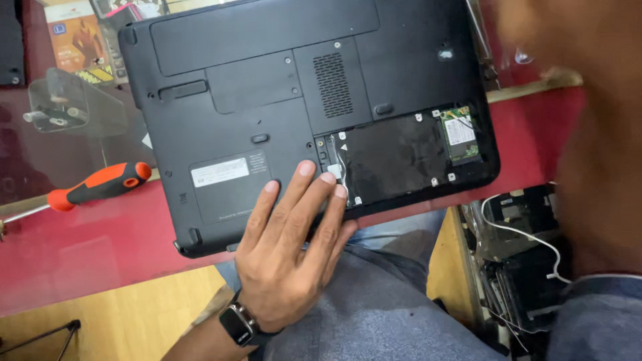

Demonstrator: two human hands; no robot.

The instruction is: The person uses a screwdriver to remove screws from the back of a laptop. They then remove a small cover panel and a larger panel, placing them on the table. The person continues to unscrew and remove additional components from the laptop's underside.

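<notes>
Black laptop [267, 100] upside-down, long axis left-right; left hand [291, 241] flat on it.

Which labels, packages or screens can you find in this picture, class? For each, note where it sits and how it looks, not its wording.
White rectangular sticker label: on the upturned black laptop base, beside the left hand.
Small white label: on the green circuit card in the open bay, right side.
Orange printed package: top left corner, under the glass.
Dark square smartwatch screen: on the left wrist, blank.
</notes>
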